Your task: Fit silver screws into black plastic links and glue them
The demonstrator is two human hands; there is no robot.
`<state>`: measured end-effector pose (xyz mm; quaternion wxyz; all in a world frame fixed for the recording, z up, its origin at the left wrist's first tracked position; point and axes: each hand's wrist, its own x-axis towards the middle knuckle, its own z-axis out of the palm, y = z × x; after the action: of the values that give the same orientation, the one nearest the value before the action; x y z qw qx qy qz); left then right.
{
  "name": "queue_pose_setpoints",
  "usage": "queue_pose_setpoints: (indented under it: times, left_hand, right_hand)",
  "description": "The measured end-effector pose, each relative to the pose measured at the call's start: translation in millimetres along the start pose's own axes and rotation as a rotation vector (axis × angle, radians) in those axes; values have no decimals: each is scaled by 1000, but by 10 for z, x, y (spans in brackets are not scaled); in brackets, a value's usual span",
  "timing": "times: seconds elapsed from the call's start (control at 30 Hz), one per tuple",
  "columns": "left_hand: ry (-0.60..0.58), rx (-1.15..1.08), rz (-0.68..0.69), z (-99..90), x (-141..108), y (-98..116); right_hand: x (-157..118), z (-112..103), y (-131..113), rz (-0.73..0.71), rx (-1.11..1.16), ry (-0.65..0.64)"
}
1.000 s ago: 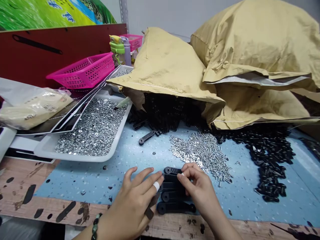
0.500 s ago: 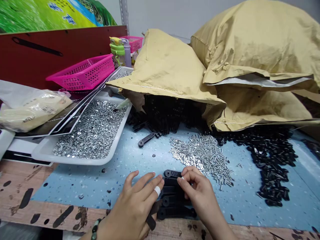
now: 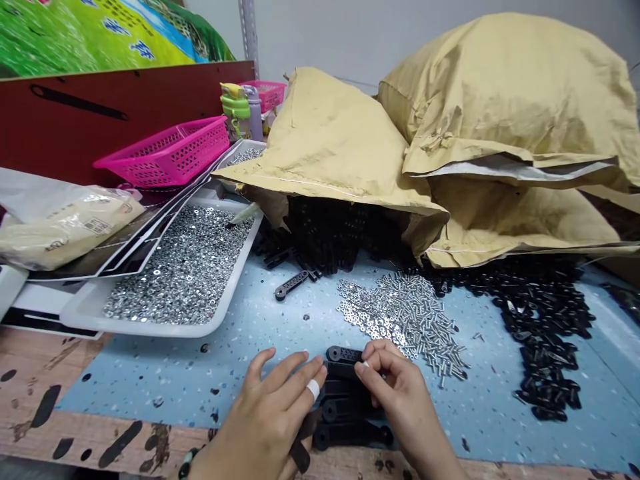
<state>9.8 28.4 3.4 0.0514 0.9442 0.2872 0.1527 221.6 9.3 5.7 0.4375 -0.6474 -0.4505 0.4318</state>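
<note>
Several black plastic arms point(image 3: 353, 435) lie in a stacked row at the front of the blue mat. My left hand point(image 3: 273, 413), with a white band on one finger, rests at their left ends, fingers spread, and a dark strip shows beneath it. My right hand point(image 3: 395, 387) is at the right end of the top black arm point(image 3: 343, 354), thumb and index finger pinched together; what they hold, if anything, is too small to make out. Just beyond lies a pile of silver screws point(image 3: 425, 320) and small nuts point(image 3: 370, 313).
A white tray point(image 3: 220, 320) of nuts stands left, near a pink basket point(image 3: 170, 157). Paper sacks point(image 3: 335, 133) fill the back, one spilling black parts. Small black pieces point(image 3: 545, 353) lie at the right. A loose black arm point(image 3: 291, 285) lies mid-mat.
The view has tilted slightly, so the background sits a little lower. Both hands keep nearly the same pose beside the black arms.
</note>
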Motion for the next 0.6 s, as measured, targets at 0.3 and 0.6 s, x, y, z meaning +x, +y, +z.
queue_pose_setpoints:
  times: [0.3, 0.6]
  left_hand:
    - [8, 5, 2, 0, 16, -1]
    - [-7, -3, 7, 32, 33, 3]
  right_hand:
    - [3, 19, -17, -18, -117, 13]
    - [19, 30, -49, -89, -227, 14]
